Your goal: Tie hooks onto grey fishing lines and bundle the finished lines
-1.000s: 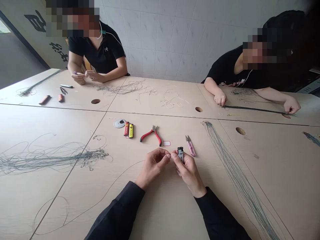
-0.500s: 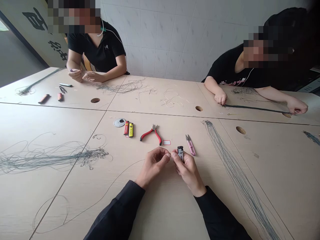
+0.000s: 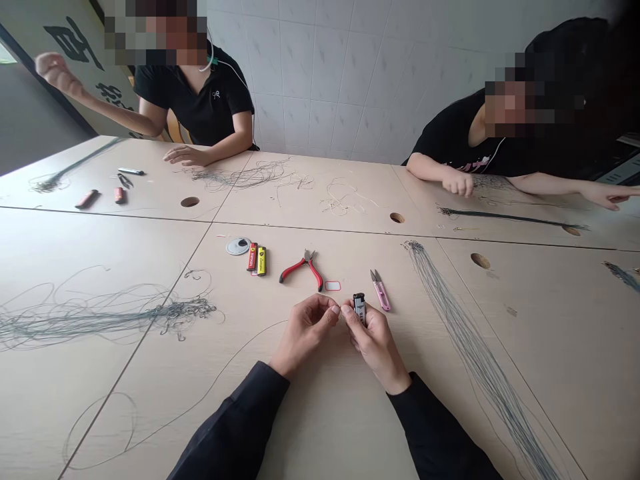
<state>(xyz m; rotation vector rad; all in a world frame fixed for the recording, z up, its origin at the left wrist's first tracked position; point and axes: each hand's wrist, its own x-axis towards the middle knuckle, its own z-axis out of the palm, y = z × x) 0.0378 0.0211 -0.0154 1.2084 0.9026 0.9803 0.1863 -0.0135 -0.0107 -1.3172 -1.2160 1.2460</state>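
My left hand [image 3: 313, 327] is closed, thumb and forefinger pinching the end of a thin dark cord [image 3: 220, 370]. From the hand the cord runs down and left to a loose loop on the table. Fingertips of my right hand [image 3: 373, 340] meet those of the left at the cord's end. A black and white lighter [image 3: 359, 308] stands upright in the right hand's grip. Just beyond lie red-handled pliers [image 3: 303, 269], a small red-edged white label [image 3: 333, 286] and pink thread snips [image 3: 381, 291]. What sits exactly between the fingertips is too small to make out.
Cord bundles lie to the left [image 3: 125, 317] and right [image 3: 475, 353]. A red lighter [image 3: 253, 257], a yellow lighter [image 3: 262, 261] and a round silver disc [image 3: 238, 246] rest ahead. Two co-workers sit opposite; a dark cord bundle [image 3: 510, 217] lies before the right one. Round holes pierce the tabletop.
My hands have hardly moved. The left co-worker's one hand has swung up and outward. The right co-worker's hands have let go of the dark bundle, one reaching further right.
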